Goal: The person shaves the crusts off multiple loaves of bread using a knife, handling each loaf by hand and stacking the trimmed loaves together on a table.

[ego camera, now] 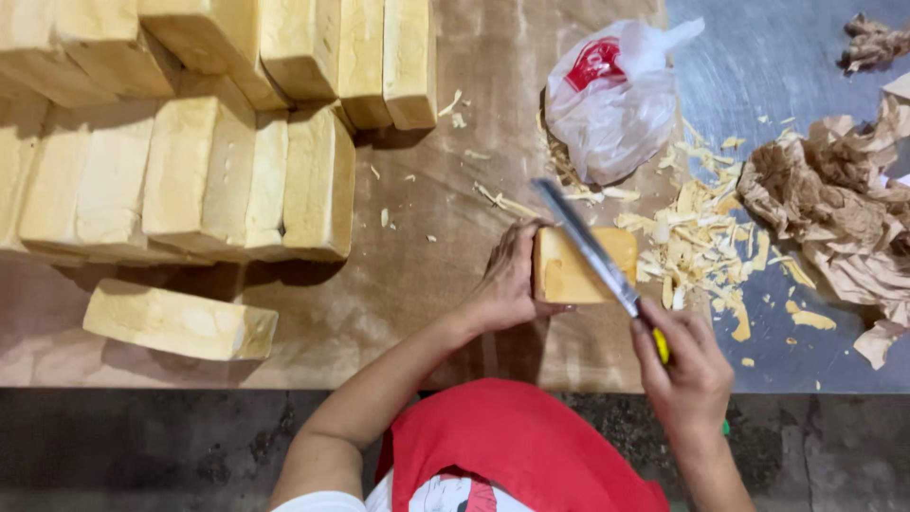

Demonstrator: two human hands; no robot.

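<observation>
At nine to eleven o'clock of the view, pale yellow blocks (199, 142) are standing stacked in rows on the brown board (427, 284), and one loose block (180, 322) is lying flat at eight o'clock, well apart from the hands.

Near the centre, the left hand (507, 280) is wrapping around the left edge of a yellow block (569, 270), fingers curled over its top edge and thumb along its near side, steadying it on the board. The blade of a knife (588, 251) is crossing the block's face, running from eleven o'clock down towards five o'clock. The right hand (687, 374) is closing firmly around the knife's yellow handle (661, 347), which lies just at five o'clock of the block.

To trim well here, I judge that the left fingers should be staying behind the cutting edge while the blade is being drawn in thin, shallow passes away from that hand, with the block pressed flat so it is not rocking.

At three o'clock of the block, yellow shavings (697, 242) are lying scattered. A white plastic bag (611, 100) is sitting at one o'clock, and crumpled brown paper (839, 213) is lying at the right edge on the metal table (758, 66).
</observation>
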